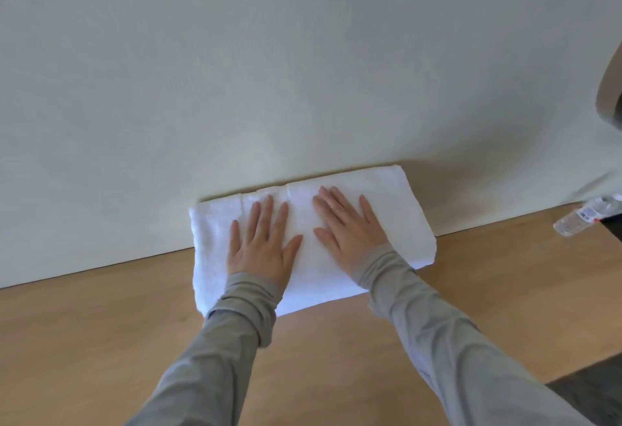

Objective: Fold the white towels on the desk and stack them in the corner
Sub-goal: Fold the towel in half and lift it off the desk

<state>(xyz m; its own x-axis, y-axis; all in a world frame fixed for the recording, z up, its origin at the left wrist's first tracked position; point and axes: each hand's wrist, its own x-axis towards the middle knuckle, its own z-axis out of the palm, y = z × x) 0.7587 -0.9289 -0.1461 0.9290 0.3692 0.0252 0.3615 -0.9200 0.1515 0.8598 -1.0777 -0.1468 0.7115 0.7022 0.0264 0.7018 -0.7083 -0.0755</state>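
Against pale wall (303, 55), wooden desk (336, 345), folded towel (314, 274), left hand (262, 247), right hand (350, 227) spread flat atop

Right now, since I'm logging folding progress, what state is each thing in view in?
White terry towel: folded, flat on the light wooden desk, back edge at the wall.
Left hand: open, pressing flat on the towel.
Right hand: open, pressing flat on the towel.
Clear plastic water bottle: lying on its side, far right.
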